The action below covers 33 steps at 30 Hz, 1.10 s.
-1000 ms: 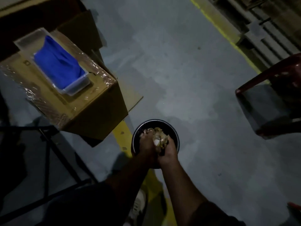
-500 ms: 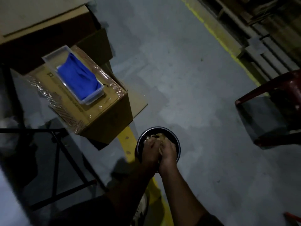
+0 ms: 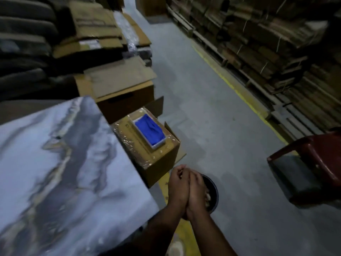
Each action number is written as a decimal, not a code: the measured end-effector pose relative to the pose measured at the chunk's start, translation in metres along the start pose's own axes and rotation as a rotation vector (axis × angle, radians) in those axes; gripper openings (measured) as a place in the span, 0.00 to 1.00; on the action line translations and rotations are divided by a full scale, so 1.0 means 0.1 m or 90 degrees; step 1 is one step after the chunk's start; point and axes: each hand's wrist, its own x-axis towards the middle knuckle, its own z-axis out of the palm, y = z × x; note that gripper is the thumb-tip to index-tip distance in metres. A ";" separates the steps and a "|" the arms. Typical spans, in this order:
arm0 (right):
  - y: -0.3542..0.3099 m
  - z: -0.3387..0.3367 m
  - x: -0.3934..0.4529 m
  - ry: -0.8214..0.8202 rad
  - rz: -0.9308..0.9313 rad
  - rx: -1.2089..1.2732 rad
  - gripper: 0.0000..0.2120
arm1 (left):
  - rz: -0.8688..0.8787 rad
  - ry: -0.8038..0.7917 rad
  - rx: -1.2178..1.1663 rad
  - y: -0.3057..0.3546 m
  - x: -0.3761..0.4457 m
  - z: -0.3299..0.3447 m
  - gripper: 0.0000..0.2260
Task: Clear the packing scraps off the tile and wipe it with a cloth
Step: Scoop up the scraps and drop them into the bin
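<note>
A large grey and white marbled tile (image 3: 64,163) fills the left of the view. On the floor to its right stands a dark round bin (image 3: 216,193) with pale crumpled packing scraps (image 3: 208,197) inside. My left hand (image 3: 178,189) and my right hand (image 3: 196,191) are pressed palm to palm just above the bin's left side, and I see nothing held between them. A blue cloth (image 3: 150,129) lies in a clear tray on a film-wrapped cardboard box (image 3: 158,161) between the tile and the bin.
A dark red plastic chair (image 3: 317,156) stands at the right. An open carton (image 3: 120,85) and stacked flat cardboard (image 3: 96,32) sit behind the tile. More cardboard stacks (image 3: 267,43) line the right wall beyond a yellow floor line (image 3: 230,87).
The scraps that both hands held over the bin now lie in it. The hands have risen and closed palm to palm. The view has swung up and left, bringing the tile into sight.
</note>
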 end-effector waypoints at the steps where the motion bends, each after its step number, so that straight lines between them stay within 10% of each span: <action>1: -0.04 0.12 -0.18 -0.013 -0.011 0.002 0.08 | 0.014 0.014 0.003 0.06 -0.10 -0.22 0.09; 19: 0.65 2.98 -2.84 -0.239 -0.197 -0.259 0.05 | 0.129 0.262 0.007 0.03 -1.35 -4.41 0.08; 33: 1.18 3.97 -3.24 -0.400 -0.261 -0.459 0.18 | 0.015 0.475 -0.053 -0.50 -1.48 -5.99 0.08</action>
